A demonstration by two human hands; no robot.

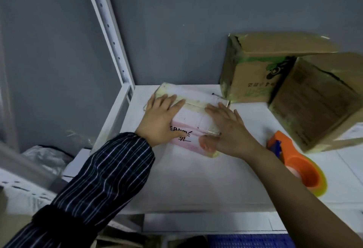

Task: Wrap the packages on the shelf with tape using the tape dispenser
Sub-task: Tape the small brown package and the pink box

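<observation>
On the rear left part of the white shelf (196,185) lies the package (193,119), a flat white and pink parcel resting face up on the shelf surface. Black handwriting (181,133) marks its near left area. A yellowish tape strip (196,104) runs along its far edge.

The left hand (163,119) rests palm down on the left part of the package. Its fingers are straight and slightly spread, with the fingertips reaching the tape strip. The thumb lies beside the handwriting. The right hand (228,130) rests palm down on the right part of the package, fingers straight and spread, thumb lying over the near right corner. Neither hand curls round anything.

The left forearm wears a dark striped sleeve (110,173); the right forearm is bare.

The orange tape dispenser (298,166) lies on the shelf to the right of the right wrist, apart from the package and held by neither hand.

Two cardboard boxes stand at the rear right. The rear box (253,71), with green print, sits just beside the package's far right corner. The nearer box (318,106) stands tilted against it, close behind the dispenser.

A perforated white upright post (110,31) rises at the shelf's rear left corner before a grey wall (176,21).
</observation>
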